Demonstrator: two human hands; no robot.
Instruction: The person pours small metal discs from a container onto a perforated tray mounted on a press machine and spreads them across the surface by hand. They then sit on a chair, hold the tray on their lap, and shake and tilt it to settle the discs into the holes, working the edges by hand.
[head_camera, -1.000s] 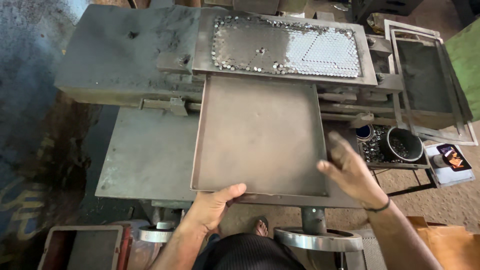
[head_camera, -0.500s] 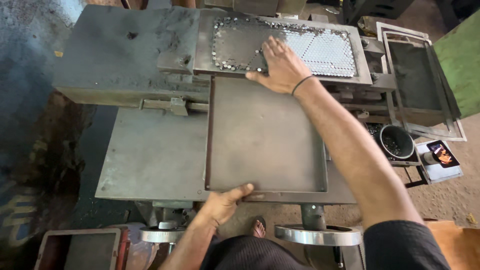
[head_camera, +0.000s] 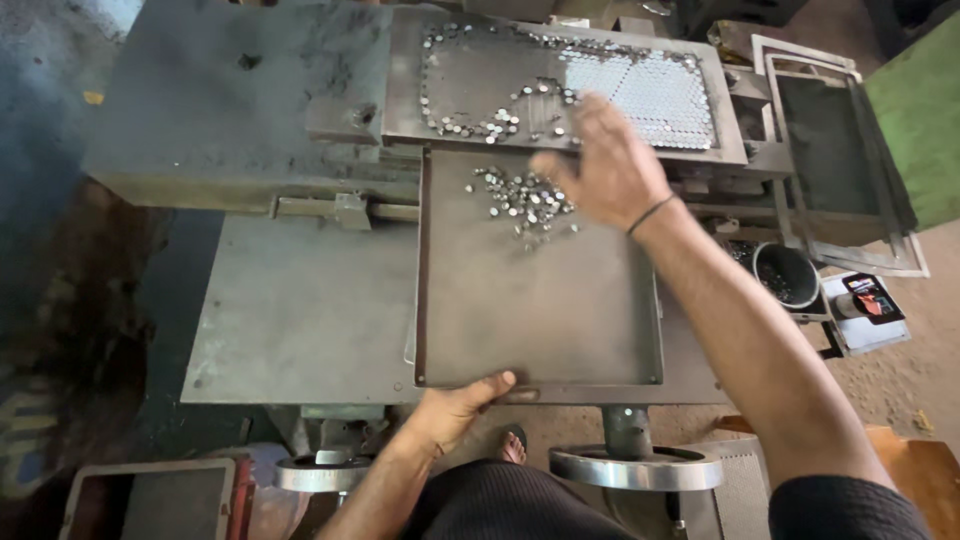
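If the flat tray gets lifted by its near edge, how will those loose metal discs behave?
The discs look small, flat and shiny on a smooth tray, so they would probably slide and scatter. The tray's low rim may stop them. The left hand grips the near edge; the right hand hovers above.

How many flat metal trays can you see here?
4, maybe more hidden: the near tray held by the left hand, the perforated tray behind it, framed trays stacked right, a tray bottom left.

Grey machine table, two round handwheels below, stacked empty frames at right, a dark cup, possibly holding more small pieces.
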